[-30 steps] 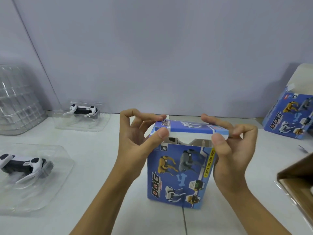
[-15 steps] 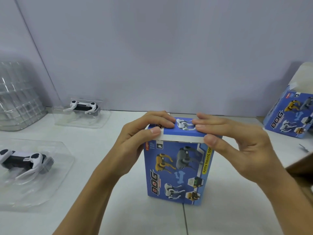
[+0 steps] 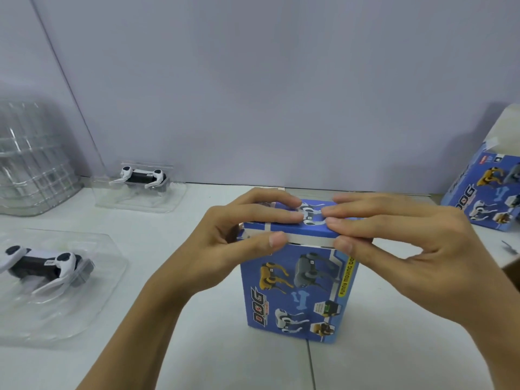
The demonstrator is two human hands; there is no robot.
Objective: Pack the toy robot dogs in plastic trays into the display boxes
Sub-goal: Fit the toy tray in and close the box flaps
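The left hand [image 3: 225, 249] and right hand [image 3: 399, 249] both rest on top of the blue display box [image 3: 298, 288], which stands upright on the white table [image 3: 197, 347] at the near centre. On each hand the fingers lie nearly straight across the box's top flap [image 3: 292, 225], their tips almost meeting in the middle, while each thumb presses against the flap's white front edge, so the flap is pinched between thumb and fingers from both sides. The flap lies flat over the box opening.

To the near left, 1 black-and-white toy robot dog [image 3: 45, 266] lies in a clear plastic tray [image 3: 92, 311]. Farther back on the left, a 2nd toy dog [image 3: 142, 177] sits in another clear tray [image 3: 135, 201]. A stack of clear plastic trays [image 3: 31, 161] stands at the far left. At the far right, a 2nd blue box [image 3: 486, 198] leans with its top flap open.
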